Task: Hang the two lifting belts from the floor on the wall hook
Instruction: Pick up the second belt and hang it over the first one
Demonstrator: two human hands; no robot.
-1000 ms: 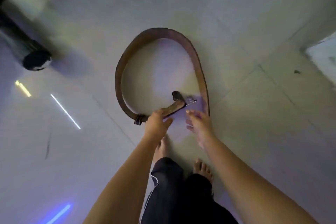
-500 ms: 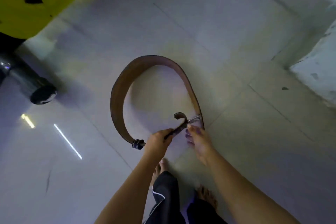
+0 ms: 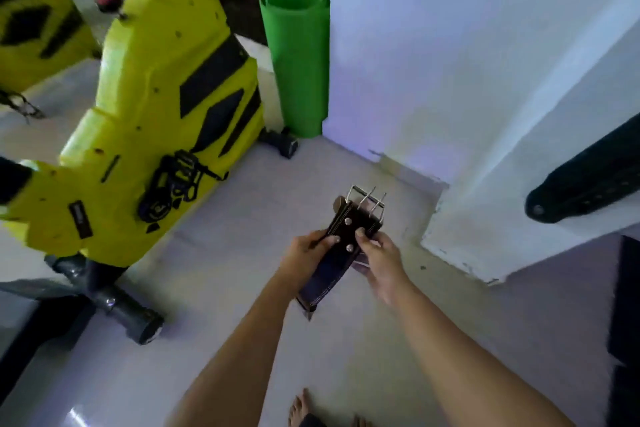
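A second ago the belt (image 3: pixel 341 246) lay as an open brown loop on the pale floor tiles (image 3: pixel 242 253), with both hands reaching down to its buckle end. Now it is off the floor and held up in front of the body, and the view has swung from straight down at the tiles to a room corner with a white wall (image 3: pixel 467 45).

The left hand (image 3: pixel 304 258) grips the strap's left edge with its thumb laid across the front face; the right hand (image 3: pixel 379 262) pinches the right edge, thumb on top and fingers curled beneath. Both are closed on the belt — neither is spread.

The part in view is the buckle end, seen face on: dark, nearly black leather with light stitching along the edges and round metal rivets down the middle. A silver buckle frame (image 3: pixel 367 201) with two prongs stands at the top end, pointing away from the person. The rest of the strap drops below the hands and is soon hidden by the left forearm.

To the left stands a yellow exercise machine (image 3: pixel 156 107) with black panels, and behind it a rolled green mat (image 3: pixel 298 62) leans upright in the corner. At the right edge a dark padded strap (image 3: pixel 585 180) juts out past the wall — whether it is the other belt I cannot tell
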